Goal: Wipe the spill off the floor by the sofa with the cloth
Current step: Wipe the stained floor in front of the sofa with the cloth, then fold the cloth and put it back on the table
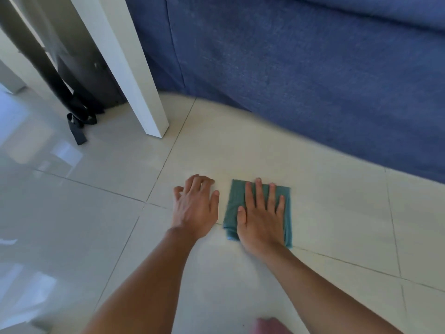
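Observation:
A folded teal cloth (234, 201) lies flat on the pale tiled floor (325, 213) in front of the blue sofa (301, 80). My right hand (261, 218) presses palm-down on the cloth with its fingers spread. Just left of the cloth, my left hand (196, 208) rests on the bare tile, fingers apart and holding nothing. No wet patch or stain stands out on the tiles around the cloth.
A white table leg (134, 75) stands on the floor at the upper left, close to the sofa's corner. Behind it hang dark bags or fabric with a black strap (78, 131) trailing onto the tiles. Glossy tiles stretch to the left.

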`<state>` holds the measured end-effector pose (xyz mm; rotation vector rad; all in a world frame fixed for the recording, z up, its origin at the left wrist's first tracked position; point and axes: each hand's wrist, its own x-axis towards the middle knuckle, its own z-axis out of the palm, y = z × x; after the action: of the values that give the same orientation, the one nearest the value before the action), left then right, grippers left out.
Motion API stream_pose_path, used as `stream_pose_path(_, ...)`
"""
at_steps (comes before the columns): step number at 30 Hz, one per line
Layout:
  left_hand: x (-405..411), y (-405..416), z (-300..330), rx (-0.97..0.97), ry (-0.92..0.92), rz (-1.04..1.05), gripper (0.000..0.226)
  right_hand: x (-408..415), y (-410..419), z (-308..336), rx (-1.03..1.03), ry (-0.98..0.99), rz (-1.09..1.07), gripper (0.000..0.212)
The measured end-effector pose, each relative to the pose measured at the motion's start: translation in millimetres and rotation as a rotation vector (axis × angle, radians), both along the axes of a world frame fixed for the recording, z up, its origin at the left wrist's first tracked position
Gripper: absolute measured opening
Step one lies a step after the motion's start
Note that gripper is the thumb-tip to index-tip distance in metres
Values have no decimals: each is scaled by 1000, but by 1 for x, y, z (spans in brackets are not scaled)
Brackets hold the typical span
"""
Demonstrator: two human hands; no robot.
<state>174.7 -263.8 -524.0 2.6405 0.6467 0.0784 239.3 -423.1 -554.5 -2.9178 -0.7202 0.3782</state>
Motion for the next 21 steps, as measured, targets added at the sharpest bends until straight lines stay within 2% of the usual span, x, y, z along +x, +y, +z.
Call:
stream_pose_path(2,5,-5,2,-8,43,-25,44,-11,6,6,253,68,50,59)
stream_pose_path(4,5,-7,-1,-13,95,-37,51,-1,-5,16,549,101,-105,49)
stream_pose_path(5,5,-8,-3,-5,112,-44,53,8,-14,19,609,58,-195,46)
stream_pose_path(7,8,-10,-6,3,119,-38,54,31,-32,23,516,-13,-314,44)
stream_pose_path(9,15,-15,-7,-34,105,-5,49,44,-44,24,351,54,-389,44)
stream_pose_path(10,18,-18,-7,-58,87,13,43,45,-47,23,336,94,-406,39)
stream_pose_path(14,26,-26,-3,-165,17,54,15,33,-50,21,472,104,-367,7)
stream_pose_path(17,28,-26,4,-444,-118,64,4,33,-50,25,596,90,-362,11)
stream_pose_path(19,29,-27,9,-611,-188,77,9,37,-50,30,684,141,-393,13)
stream_pose_path(21,32,-26,15,-697,-217,96,12,42,-49,37,803,239,-432,18)
